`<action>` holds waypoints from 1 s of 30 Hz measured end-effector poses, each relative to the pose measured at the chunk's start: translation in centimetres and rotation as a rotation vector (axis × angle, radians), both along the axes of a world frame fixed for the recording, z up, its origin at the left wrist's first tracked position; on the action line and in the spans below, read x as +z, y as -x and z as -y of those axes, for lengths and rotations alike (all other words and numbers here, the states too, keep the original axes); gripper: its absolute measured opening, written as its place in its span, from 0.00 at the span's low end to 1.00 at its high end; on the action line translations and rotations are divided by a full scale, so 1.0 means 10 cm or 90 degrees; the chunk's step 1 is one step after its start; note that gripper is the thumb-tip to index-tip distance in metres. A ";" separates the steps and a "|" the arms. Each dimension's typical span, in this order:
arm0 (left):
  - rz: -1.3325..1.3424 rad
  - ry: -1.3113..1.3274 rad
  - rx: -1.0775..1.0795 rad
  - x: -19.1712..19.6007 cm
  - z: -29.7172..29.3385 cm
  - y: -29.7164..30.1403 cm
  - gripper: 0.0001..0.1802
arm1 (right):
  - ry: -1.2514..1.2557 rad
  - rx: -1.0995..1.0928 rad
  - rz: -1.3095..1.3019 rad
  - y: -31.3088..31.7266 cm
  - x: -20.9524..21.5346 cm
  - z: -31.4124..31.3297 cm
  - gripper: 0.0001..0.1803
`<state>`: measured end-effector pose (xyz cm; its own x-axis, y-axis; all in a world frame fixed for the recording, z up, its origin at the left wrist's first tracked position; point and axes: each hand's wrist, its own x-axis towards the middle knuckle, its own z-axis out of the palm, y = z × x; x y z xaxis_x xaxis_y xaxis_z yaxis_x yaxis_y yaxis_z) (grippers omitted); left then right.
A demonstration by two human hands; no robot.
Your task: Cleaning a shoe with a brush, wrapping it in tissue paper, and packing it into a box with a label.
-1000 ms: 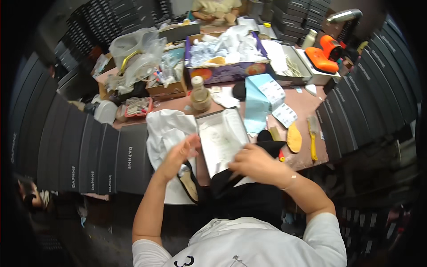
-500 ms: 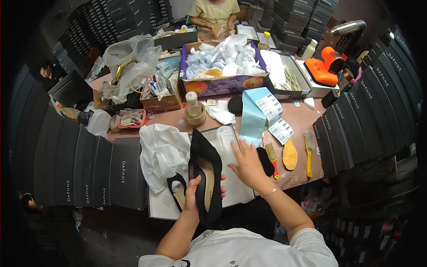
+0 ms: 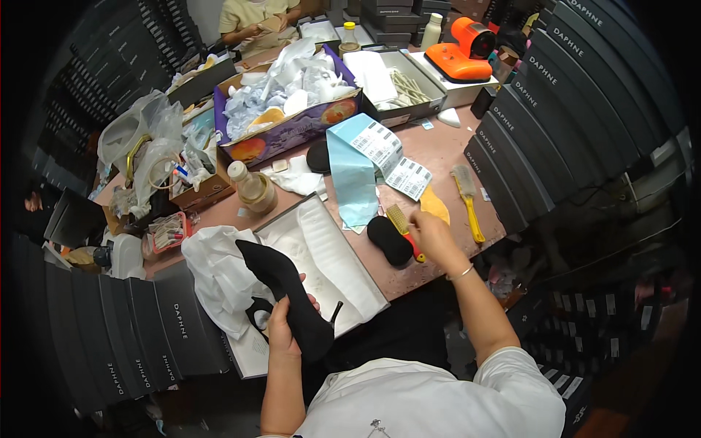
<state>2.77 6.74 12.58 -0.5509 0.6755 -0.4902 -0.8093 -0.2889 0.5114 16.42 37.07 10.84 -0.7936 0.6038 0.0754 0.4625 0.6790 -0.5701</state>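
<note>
My left hand (image 3: 283, 327) is shut around a black high-heeled shoe (image 3: 281, 281), holding it toe-up over an open shoe box (image 3: 343, 274) lined with white paper. A second black shoe (image 3: 257, 314) lies in the box beside crumpled white tissue (image 3: 215, 270). My right hand (image 3: 432, 233) reaches across the brown table (image 3: 445, 150) and touches a small brush with yellow bristles and a red handle (image 3: 400, 220), which rests on a black oval pad (image 3: 385, 241). Whether the fingers grip the brush is unclear.
Near the right hand are an orange insole (image 3: 436, 204), a yellow-handled brush (image 3: 467, 193) and a light blue label strip (image 3: 350, 171). Further back stand a bottle (image 3: 252, 186), a purple box of paper (image 3: 292, 98) and an orange device (image 3: 467, 47). Dark shoe boxes (image 3: 540, 117) line both sides. Another person (image 3: 255, 14) sits opposite.
My right hand left the shoe and box and moved right to the red-handled brush. My left hand keeps the black shoe, now tilted more to the left.
</note>
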 end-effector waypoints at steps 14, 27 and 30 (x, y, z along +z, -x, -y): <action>-0.019 -0.114 -0.136 0.09 -0.09 -0.25 0.13 | 0.052 -0.080 0.042 -0.47 -1.06 -0.32 0.19; -0.227 0.032 -0.235 0.14 -0.49 -0.36 0.15 | -0.256 0.335 -0.111 -0.64 0.86 0.74 0.10; -0.183 0.033 -0.298 0.16 -0.38 -0.48 0.15 | -0.283 0.256 -0.156 -0.64 0.85 0.41 0.17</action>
